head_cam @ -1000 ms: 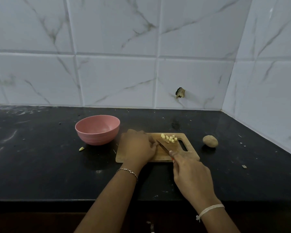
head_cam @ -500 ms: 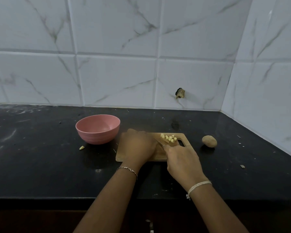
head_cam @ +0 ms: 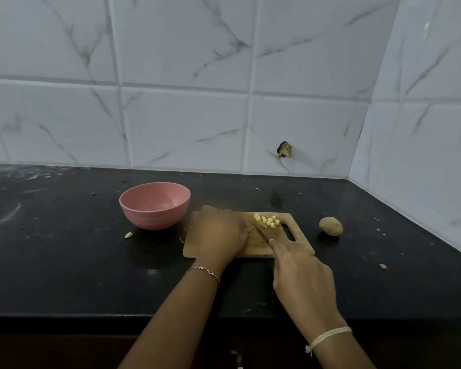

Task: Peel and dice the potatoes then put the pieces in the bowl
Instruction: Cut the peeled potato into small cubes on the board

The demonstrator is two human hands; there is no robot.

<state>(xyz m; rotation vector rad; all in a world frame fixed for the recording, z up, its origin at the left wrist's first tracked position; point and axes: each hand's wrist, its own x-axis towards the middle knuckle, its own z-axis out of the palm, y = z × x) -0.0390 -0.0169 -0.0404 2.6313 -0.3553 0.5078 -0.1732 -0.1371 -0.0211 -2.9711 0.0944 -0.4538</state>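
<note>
A wooden cutting board (head_cam: 253,249) lies on the black counter. Several pale potato cubes (head_cam: 267,221) sit at its far edge. My left hand (head_cam: 218,233) lies curled over the board's left half, covering whatever it holds down. My right hand (head_cam: 301,270) grips a knife (head_cam: 261,232) whose blade points toward the cubes, its tip just beside my left fingers. An empty pink bowl (head_cam: 155,205) stands left of the board. A whole unpeeled potato (head_cam: 330,226) rests right of the board.
A small potato scrap (head_cam: 128,235) lies in front of the bowl. Bits of peel dot the counter at the right (head_cam: 382,266). Tiled walls close the back and the right corner. The counter's front edge runs below my wrists.
My right hand pushed forward with the knife toward the cubes, then drew back toward me. My left hand stayed on the board.
</note>
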